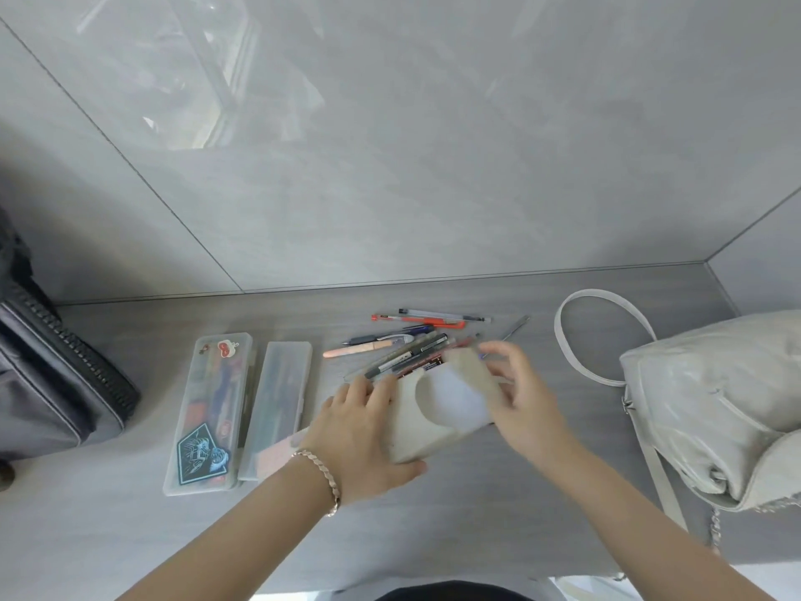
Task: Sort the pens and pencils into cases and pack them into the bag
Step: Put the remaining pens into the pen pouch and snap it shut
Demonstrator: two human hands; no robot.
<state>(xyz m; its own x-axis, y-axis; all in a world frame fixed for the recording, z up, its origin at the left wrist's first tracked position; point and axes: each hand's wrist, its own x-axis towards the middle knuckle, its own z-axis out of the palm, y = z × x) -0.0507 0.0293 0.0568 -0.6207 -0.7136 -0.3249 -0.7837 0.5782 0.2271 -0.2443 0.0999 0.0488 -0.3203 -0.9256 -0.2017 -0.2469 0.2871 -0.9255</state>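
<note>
A beige pouch with a clear oval window (442, 405) lies mid-table, several pens sticking out of its far end. My left hand (359, 435) grips its near left side, thumb under the corner. My right hand (524, 392) holds its right end with curled fingers. Loose pens and pencils (416, 336) lie scattered just behind the pouch. Two clear plastic pencil cases sit to the left: one with stickers (208, 414) and a plainer one (277, 405). A pale grey shoulder bag (719, 409) rests at the right.
A dark grey zipped bag (56, 383) sits at the left table edge. The pale bag's strap (581, 336) loops over the table behind it. A tiled wall (390, 167) rises right behind the table. A pink item (273, 457) lies under the plain case's near end.
</note>
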